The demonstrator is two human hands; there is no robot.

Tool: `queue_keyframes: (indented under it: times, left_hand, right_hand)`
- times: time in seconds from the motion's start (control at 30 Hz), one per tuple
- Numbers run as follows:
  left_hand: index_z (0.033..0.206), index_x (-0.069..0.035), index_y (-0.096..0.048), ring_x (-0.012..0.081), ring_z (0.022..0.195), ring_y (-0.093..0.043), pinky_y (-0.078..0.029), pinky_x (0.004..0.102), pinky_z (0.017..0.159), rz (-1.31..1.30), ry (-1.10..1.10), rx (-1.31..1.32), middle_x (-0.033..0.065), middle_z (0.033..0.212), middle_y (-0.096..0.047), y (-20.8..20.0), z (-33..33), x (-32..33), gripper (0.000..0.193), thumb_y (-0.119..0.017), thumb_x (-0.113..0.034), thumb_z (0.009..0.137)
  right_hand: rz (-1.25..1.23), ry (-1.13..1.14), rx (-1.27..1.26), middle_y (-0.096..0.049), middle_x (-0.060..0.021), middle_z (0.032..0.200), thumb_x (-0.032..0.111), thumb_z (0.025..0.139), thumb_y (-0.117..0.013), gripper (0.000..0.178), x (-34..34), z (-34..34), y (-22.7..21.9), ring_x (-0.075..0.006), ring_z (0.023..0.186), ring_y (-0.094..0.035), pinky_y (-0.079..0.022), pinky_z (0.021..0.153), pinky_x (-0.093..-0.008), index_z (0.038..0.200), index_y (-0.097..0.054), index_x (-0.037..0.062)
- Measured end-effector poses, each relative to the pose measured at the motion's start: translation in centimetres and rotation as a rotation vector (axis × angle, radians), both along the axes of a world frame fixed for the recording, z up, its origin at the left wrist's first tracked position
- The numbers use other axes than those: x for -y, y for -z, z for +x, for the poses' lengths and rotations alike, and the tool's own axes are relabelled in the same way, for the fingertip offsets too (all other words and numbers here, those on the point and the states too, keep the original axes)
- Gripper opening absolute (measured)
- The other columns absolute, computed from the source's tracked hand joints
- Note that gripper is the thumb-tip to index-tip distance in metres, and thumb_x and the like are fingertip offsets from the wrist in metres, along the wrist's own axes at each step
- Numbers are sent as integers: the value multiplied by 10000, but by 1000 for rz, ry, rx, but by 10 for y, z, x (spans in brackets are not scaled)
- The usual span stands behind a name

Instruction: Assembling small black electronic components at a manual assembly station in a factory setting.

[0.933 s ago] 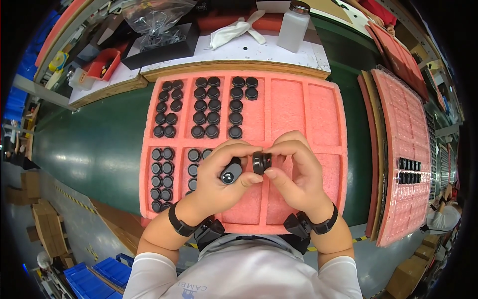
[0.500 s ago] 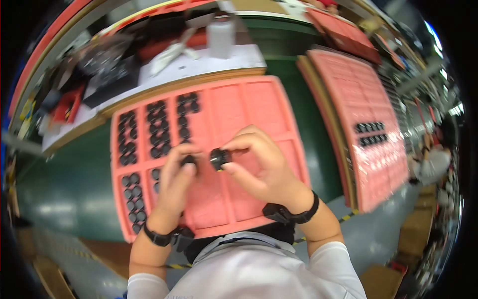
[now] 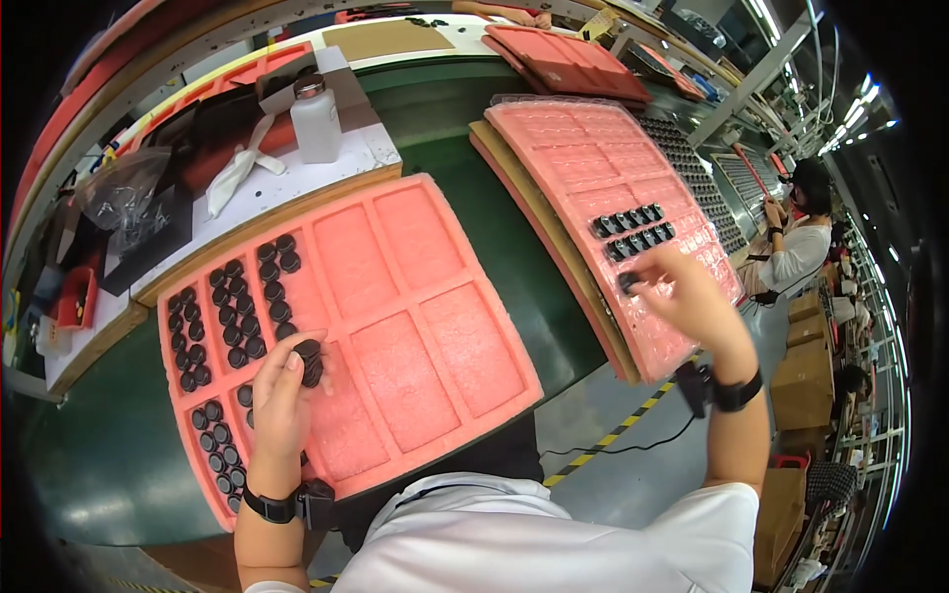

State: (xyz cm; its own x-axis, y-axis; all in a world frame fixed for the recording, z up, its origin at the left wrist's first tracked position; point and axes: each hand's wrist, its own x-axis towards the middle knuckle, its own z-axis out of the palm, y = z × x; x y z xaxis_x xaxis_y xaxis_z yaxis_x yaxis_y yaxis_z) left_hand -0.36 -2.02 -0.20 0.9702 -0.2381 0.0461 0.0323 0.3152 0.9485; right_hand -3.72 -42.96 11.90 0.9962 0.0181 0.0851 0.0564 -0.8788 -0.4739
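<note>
Black round pieces [image 3: 237, 287] were laid in several compartments of the large pink foam tray [image 3: 395, 390]. On the pink-topped stack [image 3: 561, 153] to its right, 2 rows of smaller black parts [image 3: 629, 219] were set. Over the foam tray, by the left hand [image 3: 280, 395], a dark cylindrical piece [image 3: 310, 364] was gripped between the thumb and the curled fingers. By the right hand [image 3: 687, 296], just beside the 2 rows, a small black part [image 3: 628, 283] was pinched between thumb and fingertips, the gap there being narrow. Whether it touched the stack could not be told.
</note>
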Motion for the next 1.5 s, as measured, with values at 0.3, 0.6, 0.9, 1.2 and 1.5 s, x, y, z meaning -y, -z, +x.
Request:
queue_keyframes:
  times: [0.3,0.6,0.9,1.2,1.5]
  left_hand:
    - [1101,14,-470,151,735,-554,-451,254,559,-65,-65,-87,90,898,-546,5,5,1,277,-435,-201,930]
    - [1030,-36,-453,155,727,-564,-447,255,573,-189,-17,-154,72,882,-544,12,11,-2,160,-435,-158,929]
    - [1076,6,-470,138,752,-565,-470,257,623,-36,-35,-78,87,931,-560,9,5,1,201,-478,8,874]
    - [1080,9,-462,124,806,-577,-485,241,659,-36,-19,-3,87,959,-564,9,8,0,242,-528,46,850]
    - [1082,1,-449,146,835,-590,-506,261,704,-293,-122,-220,87,957,-559,6,13,-8,207,-497,-8,882]
  right_hand:
    - [-450,381,-37,-618,-152,753,209,749,-674,253,173,83,19,-287,709,-599,-466,658,-358,854,-589,-5]
    - [-510,440,-70,-628,-169,760,221,762,-657,253,204,115,58,-322,748,-613,-474,681,-382,880,-601,5]
    - [-426,177,225,-607,-114,792,168,813,-613,244,146,119,45,-213,686,-571,-455,636,-323,979,-589,-8]
    - [547,-488,-503,-607,-35,909,111,878,-576,227,-163,77,38,-89,843,-571,-475,749,-241,1066,-556,-14]
    - [951,-460,-719,-593,-24,927,133,875,-585,206,-251,118,85,-94,824,-562,-468,739,-252,1004,-560,-27]
